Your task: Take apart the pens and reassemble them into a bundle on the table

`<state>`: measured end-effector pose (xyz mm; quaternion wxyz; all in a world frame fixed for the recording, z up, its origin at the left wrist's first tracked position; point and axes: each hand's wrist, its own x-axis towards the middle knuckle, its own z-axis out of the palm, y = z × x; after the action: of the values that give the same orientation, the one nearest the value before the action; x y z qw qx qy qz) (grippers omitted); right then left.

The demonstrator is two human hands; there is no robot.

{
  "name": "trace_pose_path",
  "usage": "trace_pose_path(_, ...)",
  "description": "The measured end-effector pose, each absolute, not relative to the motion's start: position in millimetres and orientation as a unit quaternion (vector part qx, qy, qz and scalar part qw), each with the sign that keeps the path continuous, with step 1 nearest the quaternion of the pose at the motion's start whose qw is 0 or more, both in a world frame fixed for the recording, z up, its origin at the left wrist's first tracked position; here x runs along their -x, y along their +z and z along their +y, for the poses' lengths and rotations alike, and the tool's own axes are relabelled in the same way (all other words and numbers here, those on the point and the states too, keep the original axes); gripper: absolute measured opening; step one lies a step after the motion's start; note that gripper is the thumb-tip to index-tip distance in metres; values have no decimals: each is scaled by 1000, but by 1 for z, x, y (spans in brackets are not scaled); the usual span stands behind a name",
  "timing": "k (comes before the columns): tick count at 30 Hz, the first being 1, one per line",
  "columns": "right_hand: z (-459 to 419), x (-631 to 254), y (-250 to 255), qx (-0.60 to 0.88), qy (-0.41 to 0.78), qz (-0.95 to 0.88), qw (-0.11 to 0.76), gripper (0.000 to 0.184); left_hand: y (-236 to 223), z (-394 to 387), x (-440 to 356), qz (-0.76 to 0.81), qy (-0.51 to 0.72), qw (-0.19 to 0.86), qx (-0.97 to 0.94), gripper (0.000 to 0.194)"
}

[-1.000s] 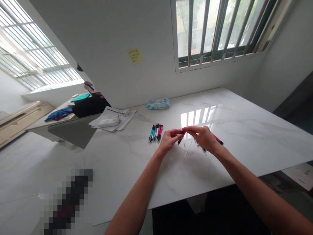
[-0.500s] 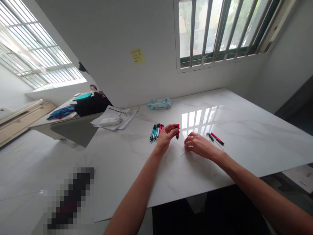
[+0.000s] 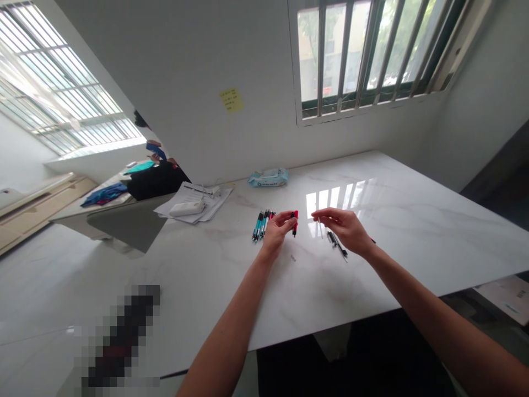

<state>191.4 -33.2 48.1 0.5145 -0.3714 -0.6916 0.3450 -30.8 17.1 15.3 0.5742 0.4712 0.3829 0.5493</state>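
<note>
My left hand (image 3: 276,234) is closed around a red and black pen barrel (image 3: 295,225), held upright between thumb and fingers. Facing it, my right hand (image 3: 349,229) pinches a thin white pen refill (image 3: 321,228) that points downward. Black pen parts (image 3: 332,239) and another thin refill lie on the table just below my right hand. A red piece (image 3: 373,240) shows only a tip behind my right wrist. Beside my left hand is a row of several pens (image 3: 259,226), turquoise, white and red, partly hidden by it. A small clear piece (image 3: 293,257) lies below the left hand.
At the back of the white marble-look table (image 3: 215,286) lies a pack of wipes (image 3: 268,177). Papers (image 3: 194,218) with a white device (image 3: 187,207) are at the left. A person's hands hold something blue (image 3: 155,150) beyond the wall edge.
My right hand has lifted from the tabletop, raising the refill between its fingers. Black pen parts now appear lower and further left, and the small clear piece has come into view.
</note>
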Motion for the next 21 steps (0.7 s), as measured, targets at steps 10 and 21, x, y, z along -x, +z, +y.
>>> trace_pose_path(10,-7,-177,44,421,350,-597,586,32,5,16,25,381,511,566,-523,36)
trace_pose_path(21,11,-169,46,442,344,-647,517,40,5,13,23,366,494,576,-539,37)
